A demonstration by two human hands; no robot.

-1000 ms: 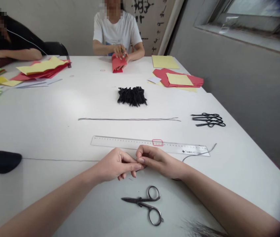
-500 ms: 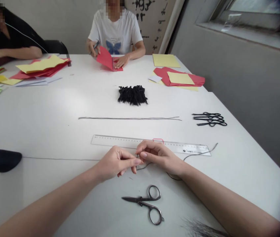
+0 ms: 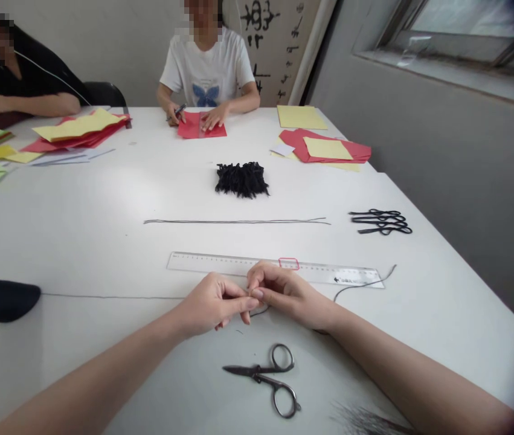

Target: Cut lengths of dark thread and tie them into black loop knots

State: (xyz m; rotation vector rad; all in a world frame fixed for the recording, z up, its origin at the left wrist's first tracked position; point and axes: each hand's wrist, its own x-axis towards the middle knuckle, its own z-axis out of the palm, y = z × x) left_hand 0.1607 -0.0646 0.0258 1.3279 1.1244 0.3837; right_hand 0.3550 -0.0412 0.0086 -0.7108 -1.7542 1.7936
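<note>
My left hand (image 3: 220,305) and my right hand (image 3: 284,294) meet fingertip to fingertip over the table. Both pinch a thin dark cord (image 3: 112,296), which runs left to a dark rounded object (image 3: 3,299). Its other end curls out past my right wrist and lies over the ruler's right end. The bit between my fingertips is mostly hidden. Just behind my hands lies a clear ruler (image 3: 220,260) with a small red-outlined rectangle on it. Closer to me, scissors (image 3: 261,373) rest with their handles spread, blades pointing left.
Beyond the ruler lie straight cords (image 3: 234,222), looped black cords (image 3: 381,222) and a bundle of short black cords (image 3: 241,180). Red and yellow paper (image 3: 329,147) sits far right, more paper (image 3: 75,130) far left. Across the table a person (image 3: 206,66) handles red paper (image 3: 188,125).
My fingertips have drawn tighter together on the cord. The person opposite has laid the raised red sheet flat. The whole view has shifted slightly.
</note>
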